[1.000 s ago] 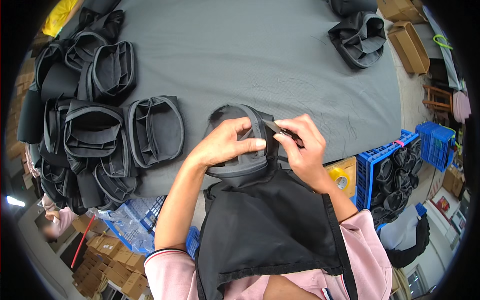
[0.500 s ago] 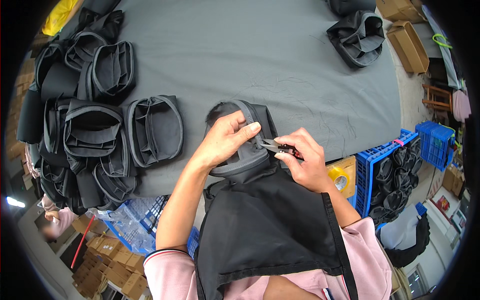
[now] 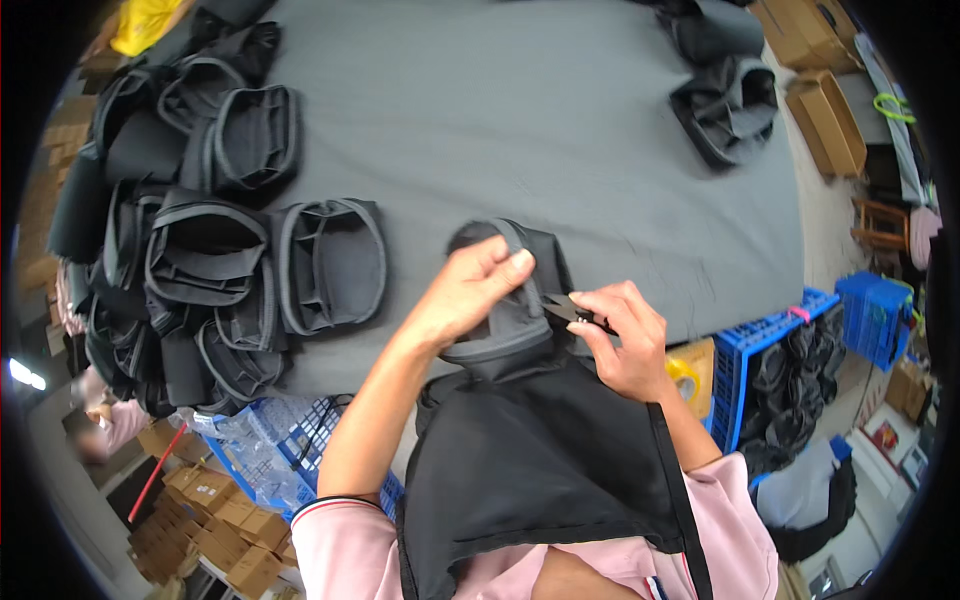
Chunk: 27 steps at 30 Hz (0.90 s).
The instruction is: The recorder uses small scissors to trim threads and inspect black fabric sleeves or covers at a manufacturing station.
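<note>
Right hand (image 3: 622, 340) shifted slightly right, fingers closed on small black snips (image 3: 570, 309); left hand (image 3: 472, 292) pinches grey-trimmed black fabric pouch (image 3: 510, 300) on near table (image 3: 520, 120) edge.

Brown cartons (image 3: 215, 520) lower left, (image 3: 825, 120) upper right

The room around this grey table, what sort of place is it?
Probably a sewing or bag-making workshop: finished black fabric pieces lie stacked on the grey table, blue crates hold more, and cardboard boxes sit below.

Black grey-trimmed pouch (image 3: 512, 320), held upright, small snips (image 3: 567, 308) alongside
</note>
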Each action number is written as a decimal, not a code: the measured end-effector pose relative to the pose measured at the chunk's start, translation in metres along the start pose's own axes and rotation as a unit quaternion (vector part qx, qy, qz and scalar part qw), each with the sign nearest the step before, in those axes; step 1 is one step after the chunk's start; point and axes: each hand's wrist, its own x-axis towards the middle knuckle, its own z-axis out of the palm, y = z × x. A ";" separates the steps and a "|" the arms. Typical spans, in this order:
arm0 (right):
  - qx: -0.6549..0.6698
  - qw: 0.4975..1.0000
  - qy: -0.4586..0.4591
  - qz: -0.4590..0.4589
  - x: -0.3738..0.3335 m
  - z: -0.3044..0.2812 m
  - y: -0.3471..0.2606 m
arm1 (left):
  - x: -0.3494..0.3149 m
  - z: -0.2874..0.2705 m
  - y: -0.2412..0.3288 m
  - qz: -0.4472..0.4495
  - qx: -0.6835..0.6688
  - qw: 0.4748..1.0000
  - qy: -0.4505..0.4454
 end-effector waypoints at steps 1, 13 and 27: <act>-0.015 0.999 -0.034 -0.005 0.004 -0.001 -0.005 | -0.008 -0.003 0.014 -0.022 0.038 0.999 0.008; 0.145 0.983 0.005 0.109 0.008 -0.008 -0.015 | -0.017 -0.008 0.005 -0.016 -0.268 0.959 0.091; 0.225 0.950 -0.087 0.199 0.014 0.009 0.008 | -0.178 -0.299 0.265 0.559 -0.290 0.622 0.466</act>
